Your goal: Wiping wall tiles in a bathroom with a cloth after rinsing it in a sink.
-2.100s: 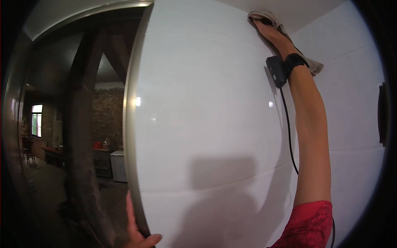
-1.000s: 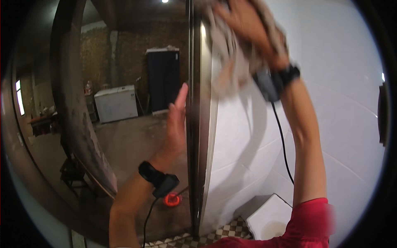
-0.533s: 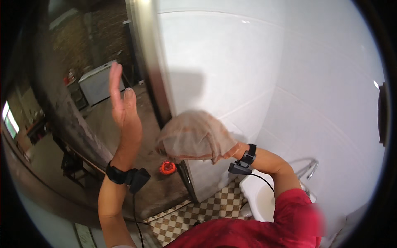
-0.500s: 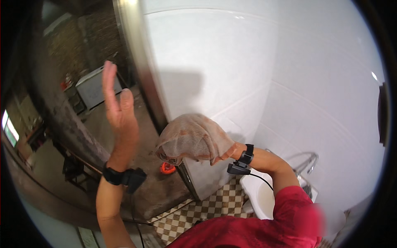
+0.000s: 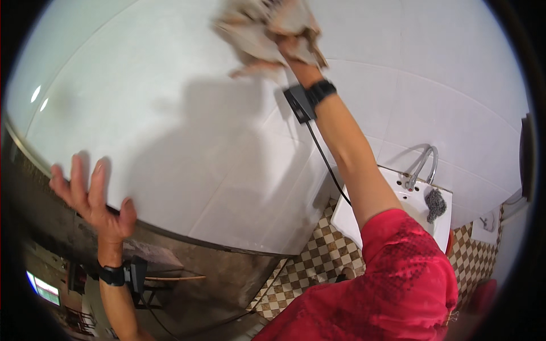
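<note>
My right arm reaches up to the white tiled wall [image 5: 227, 113]. A beige-brown cloth [image 5: 247, 34], blurred by motion, covers most of my right hand [image 5: 293, 48], which holds it up at the wall; the fingers are hidden under its folds. Low on the left, beside the edge of the same wall, my left hand [image 5: 98, 204] is raised with its fingers spread, and nothing is in it. Whether its fingertips touch the tiles I cannot tell. Each wrist wears a black strap with a small box, and a cable hangs from it.
At the lower right a white sink [image 5: 441, 230] carries a curved metal tap [image 5: 433, 162] and a grey scouring pad [image 5: 435, 206]. Brown-and-white checkered floor [image 5: 324, 250] lies below. A darker room with furniture opens past the wall's edge at lower left.
My right hand has carried the cloth upward along the wall. My left hand has moved lower and further left, its fingers now spread. The view has turned, showing more wall and sink.
</note>
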`<state>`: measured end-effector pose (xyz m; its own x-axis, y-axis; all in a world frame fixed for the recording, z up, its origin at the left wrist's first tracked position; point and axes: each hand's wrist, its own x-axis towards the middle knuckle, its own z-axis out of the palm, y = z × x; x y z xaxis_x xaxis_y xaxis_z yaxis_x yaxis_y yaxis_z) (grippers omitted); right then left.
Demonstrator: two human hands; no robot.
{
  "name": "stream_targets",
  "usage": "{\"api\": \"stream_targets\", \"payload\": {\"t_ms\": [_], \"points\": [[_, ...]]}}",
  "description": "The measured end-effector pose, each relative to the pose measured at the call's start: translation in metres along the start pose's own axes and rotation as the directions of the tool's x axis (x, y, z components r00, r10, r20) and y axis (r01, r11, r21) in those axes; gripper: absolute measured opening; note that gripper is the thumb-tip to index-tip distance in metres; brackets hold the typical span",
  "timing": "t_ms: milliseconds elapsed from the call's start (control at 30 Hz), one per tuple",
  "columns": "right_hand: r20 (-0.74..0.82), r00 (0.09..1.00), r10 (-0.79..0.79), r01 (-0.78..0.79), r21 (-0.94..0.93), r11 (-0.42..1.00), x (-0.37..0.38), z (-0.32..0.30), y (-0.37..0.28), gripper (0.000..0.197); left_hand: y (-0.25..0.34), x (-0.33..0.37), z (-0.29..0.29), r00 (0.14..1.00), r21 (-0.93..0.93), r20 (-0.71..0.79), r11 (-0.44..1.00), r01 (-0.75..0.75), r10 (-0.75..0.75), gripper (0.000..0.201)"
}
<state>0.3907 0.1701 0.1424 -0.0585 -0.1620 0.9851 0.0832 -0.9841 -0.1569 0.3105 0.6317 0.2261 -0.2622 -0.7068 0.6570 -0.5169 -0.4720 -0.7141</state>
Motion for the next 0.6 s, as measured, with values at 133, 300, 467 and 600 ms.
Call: {"api": "stream_targets", "payload": {"t_ms": [133,300,467,600], "points": [[0.18,0.932,0.315,-0.331,0.066,0.942,-0.209,-0.027,0.044,0.026,0.001,0.009,0.004,0.999,0.008,-0.028,0.999,-0.044,0.044,0.052],[0.708,0.541,0.455,-0.621,-0.029,0.783,-0.367,-0.128,-0.002,0.025,0.001,0.012,0.015,0.993,-0.006,-0.051,0.994,-0.111,0.111,0.046],[0.976,0.218,0.025,-0.747,0.151,0.647,-0.259,-0.221,-0.064,0.025,-0.015,-0.002,0.007,0.997,-0.02,0.032,0.997,-0.073,0.073,0.044],[0.943,0.331,-0.035,-0.682,0.265,0.682,-0.124,-0.238,-0.072,0.024,-0.015,-0.006,0.008,0.997,-0.125,0.054,0.991,-0.051,0.058,0.043]]}}
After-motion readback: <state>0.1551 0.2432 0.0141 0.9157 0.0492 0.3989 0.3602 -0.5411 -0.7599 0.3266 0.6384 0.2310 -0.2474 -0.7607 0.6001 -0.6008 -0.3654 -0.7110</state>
